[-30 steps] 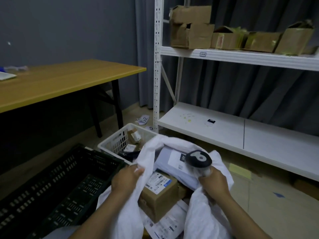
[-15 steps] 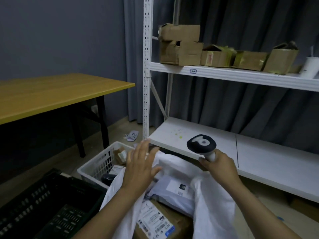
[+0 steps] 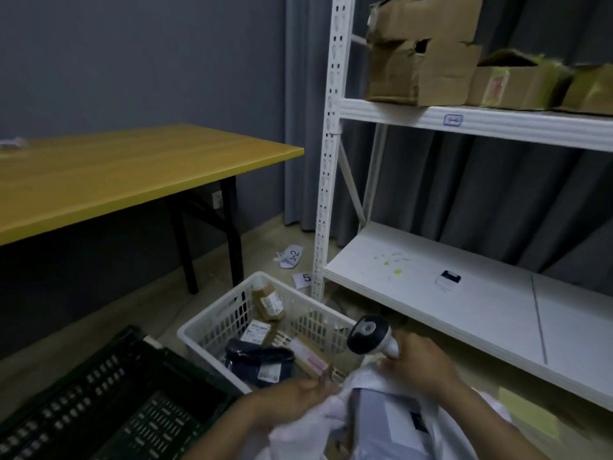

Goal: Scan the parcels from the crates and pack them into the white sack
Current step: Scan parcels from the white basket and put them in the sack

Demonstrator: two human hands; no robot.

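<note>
Black lattice plastic fills the lower left, the black crate point(image 3: 99, 410), and just beside it the white crate point(image 3: 212, 330) is seen with parcels yet to be scanned: a brown parcel point(image 3: 268, 302) at the back, a dark bag point(image 3: 258, 360) in front, a long cardboard parcel point(image 3: 311, 360) to its right. That long parcel is laid with its axis running from the crate's middle down toward the left hand point(image 3: 295, 401), which is just short of its near end and clearly the nearer hand. The fingers are stretched along the mouth of the white sack point(image 3: 318, 423) — whether cloth is pinched cannot be told through the blur. A grey parcel point(image 3: 388, 416) is already lodged inside. Further right, the scanner point(image 3: 370, 336) is gripped by the right hand point(image 3: 421, 363), its head turned toward the crate. Half a second back the left hand was lifted with fingers spread and the scanner was held higher — both have been lowered.
</note>
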